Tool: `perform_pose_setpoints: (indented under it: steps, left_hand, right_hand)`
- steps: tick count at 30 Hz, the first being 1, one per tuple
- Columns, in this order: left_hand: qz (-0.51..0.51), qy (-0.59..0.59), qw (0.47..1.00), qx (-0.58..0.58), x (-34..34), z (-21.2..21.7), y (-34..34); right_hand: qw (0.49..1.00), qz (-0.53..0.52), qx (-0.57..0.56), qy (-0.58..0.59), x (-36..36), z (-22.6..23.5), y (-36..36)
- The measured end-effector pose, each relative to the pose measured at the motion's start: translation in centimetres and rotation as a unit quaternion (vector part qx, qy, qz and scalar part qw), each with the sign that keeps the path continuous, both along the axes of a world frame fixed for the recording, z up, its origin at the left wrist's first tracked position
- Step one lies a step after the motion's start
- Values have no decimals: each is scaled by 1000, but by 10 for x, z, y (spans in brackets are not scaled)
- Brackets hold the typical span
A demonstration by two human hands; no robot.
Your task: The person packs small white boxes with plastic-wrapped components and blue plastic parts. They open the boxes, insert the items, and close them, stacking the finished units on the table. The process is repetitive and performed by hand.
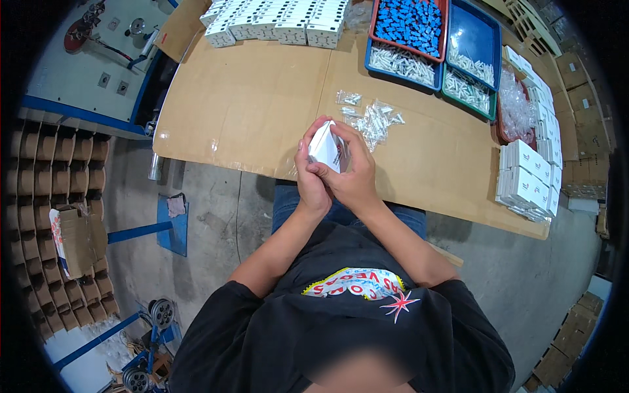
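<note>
Over on the far left, stacks of brown cardboard cups or tubes point(62, 170) curve away with the lens, their lower rows fading into the dark rim. An opened cardboard carton point(75, 239) sits among them, its contents not readable from here. Moving in, the desk point(249, 105) shows a wide sheet of brown cardboard, its near edge partly wrapped in clear film.

Now the middle: the left hand point(310, 175) is curled around a small white box point(326, 148), fingers closed on its left side, thumb tucked out of sight behind it. The right hand point(354, 171) clamps the same box from the right and below, fingers wrapped over the top edge. The box is held up just over the desk's near edge, in front of the person's chest (most of its faces are covered by fingers, so whether a flap stands open I cannot tell).

Just beyond the hands lie small clear bags point(375, 119) of pale parts, too small to identify. At the top, a row of white boxes point(275, 23) is cut off by the frame. Further right, blue trays point(409, 65) hold blue pieces and white pieces, indistinct in shape. On the far right, a stack of white boxes point(524, 177) sits near the desk's corner, the pile behind it smearing into the rim.
</note>
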State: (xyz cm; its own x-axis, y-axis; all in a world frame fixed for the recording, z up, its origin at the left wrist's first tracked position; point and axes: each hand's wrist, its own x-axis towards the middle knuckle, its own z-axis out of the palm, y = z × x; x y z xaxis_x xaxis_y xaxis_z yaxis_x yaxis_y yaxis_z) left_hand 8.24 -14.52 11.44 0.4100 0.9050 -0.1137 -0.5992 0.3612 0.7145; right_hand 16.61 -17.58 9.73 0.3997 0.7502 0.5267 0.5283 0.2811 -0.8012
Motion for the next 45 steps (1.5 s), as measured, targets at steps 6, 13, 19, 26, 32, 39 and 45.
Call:
perform_pose_setpoints:
  steps: [6,13,19,26,32,39,45]
  left_hand:
    - [-29,15,996,79,2,-6,-2]
    - [-28,69,983,169,0,-14,-2]
    - [-18,160,955,250,-2,-21,1]
    - [-86,176,902,385,5,-7,-10]
    - [-130,155,897,393,12,-11,-16]
    - [-193,127,912,338,20,-17,-22]
    - [-125,96,987,43,23,-25,-40]
  right_hand:
    - [996,11,7,86,-2,-2,-4]
    - [988,52,35,141,1,-5,-3]
    - [926,-12,-38,376,21,13,3]
    - [945,-52,-109,303,44,18,5]
    - [953,-81,-54,287,51,25,-8]
    - [941,-117,12,316,55,22,-16]
    - [957,-87,-192,199,64,14,-13]
